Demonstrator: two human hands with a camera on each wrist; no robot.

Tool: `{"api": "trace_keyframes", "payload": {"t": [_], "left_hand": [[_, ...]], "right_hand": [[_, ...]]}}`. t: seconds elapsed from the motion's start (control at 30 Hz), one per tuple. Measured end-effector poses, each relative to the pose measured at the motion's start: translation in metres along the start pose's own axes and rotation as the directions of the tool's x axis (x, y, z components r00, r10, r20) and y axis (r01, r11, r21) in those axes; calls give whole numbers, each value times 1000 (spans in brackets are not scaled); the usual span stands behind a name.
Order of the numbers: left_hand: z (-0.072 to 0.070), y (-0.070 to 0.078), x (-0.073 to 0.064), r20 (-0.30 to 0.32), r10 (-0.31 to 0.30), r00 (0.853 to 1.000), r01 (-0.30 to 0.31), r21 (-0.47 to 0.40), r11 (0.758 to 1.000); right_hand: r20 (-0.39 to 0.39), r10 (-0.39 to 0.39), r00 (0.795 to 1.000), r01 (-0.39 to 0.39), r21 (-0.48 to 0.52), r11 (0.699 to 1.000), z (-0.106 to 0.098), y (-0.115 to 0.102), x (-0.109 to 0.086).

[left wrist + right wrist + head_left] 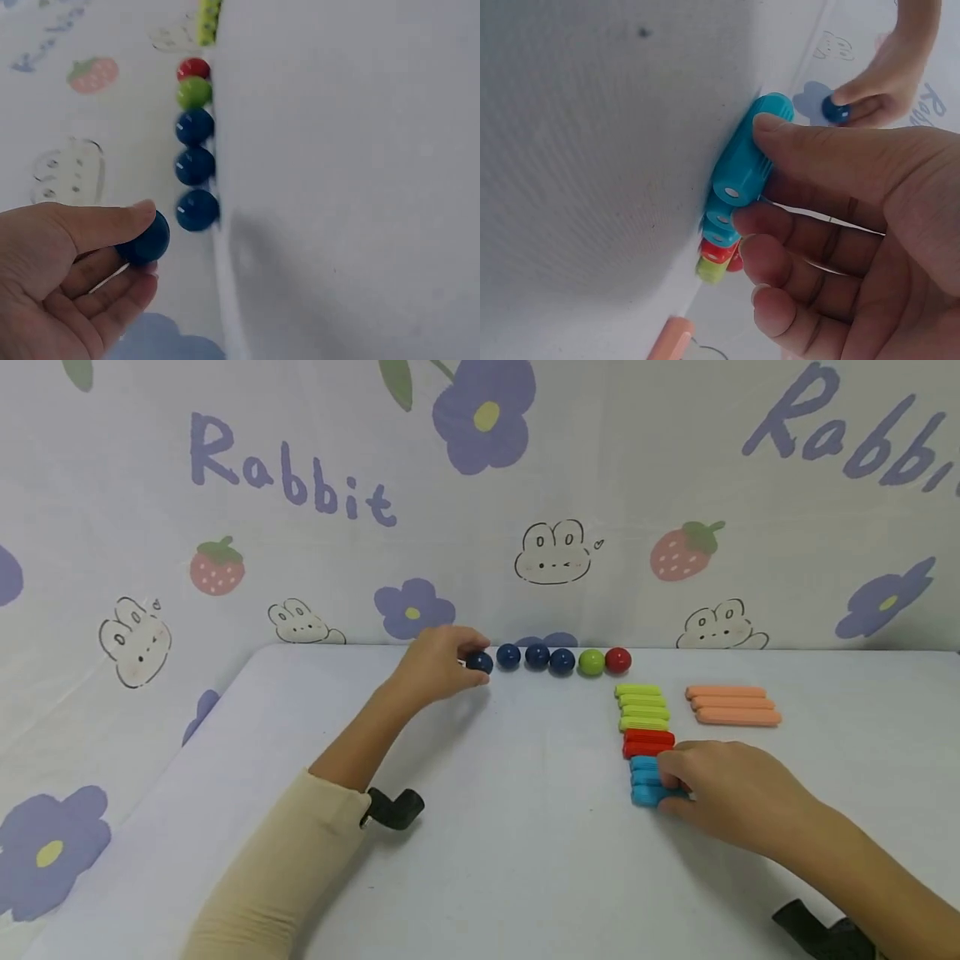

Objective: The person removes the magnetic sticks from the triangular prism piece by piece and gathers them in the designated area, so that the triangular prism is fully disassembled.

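In the head view my left hand (437, 664) pinches a dark blue ball (480, 662) between thumb and fingers, at the left end of a row along the table's back edge. Three more dark blue balls (537, 656), a green ball (591, 662) and a red ball (618, 661) continue that row to the right. My right hand (738, 789) grips the nearest blue ribbed stick (750, 154), thumb on its top and forefinger at its side. That stick ends a column of short sticks: several yellow-green sticks (642, 702), two red sticks (648, 743), then the blue ones.
Three orange sticks (737, 706) lie side by side to the right of the column. A white table (480, 860) carries everything. Behind it hangs a printed cloth (300, 552) with rabbits, flowers and strawberries. Black straps (393, 810) show at the wrists.
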State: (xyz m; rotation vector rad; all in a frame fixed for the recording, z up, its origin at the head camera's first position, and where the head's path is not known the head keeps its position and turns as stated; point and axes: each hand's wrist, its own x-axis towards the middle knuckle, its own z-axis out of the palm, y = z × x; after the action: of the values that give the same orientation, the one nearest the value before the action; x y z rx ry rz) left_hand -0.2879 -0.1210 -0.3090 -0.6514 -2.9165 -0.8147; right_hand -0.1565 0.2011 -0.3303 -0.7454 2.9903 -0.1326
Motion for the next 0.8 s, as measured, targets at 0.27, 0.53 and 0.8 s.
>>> {"api": "trace_keyframes", "payload": {"t": [0.27,0.53,0.8], "left_hand": [[15,-24,33,-5,-113,994,113,-56,992],[22,-28,42,-10,-162,987,161,-79,984],[33,-28,46,14,-151,988,152,-123,981]], "right_hand": [[-24,-13,1000,13,-9,1000,1,-2,-1],[-32,-19,999,18,-8,1000,1,-2,-1],[-20,-19,1000,19,1,1000,1,0,-2]]}}
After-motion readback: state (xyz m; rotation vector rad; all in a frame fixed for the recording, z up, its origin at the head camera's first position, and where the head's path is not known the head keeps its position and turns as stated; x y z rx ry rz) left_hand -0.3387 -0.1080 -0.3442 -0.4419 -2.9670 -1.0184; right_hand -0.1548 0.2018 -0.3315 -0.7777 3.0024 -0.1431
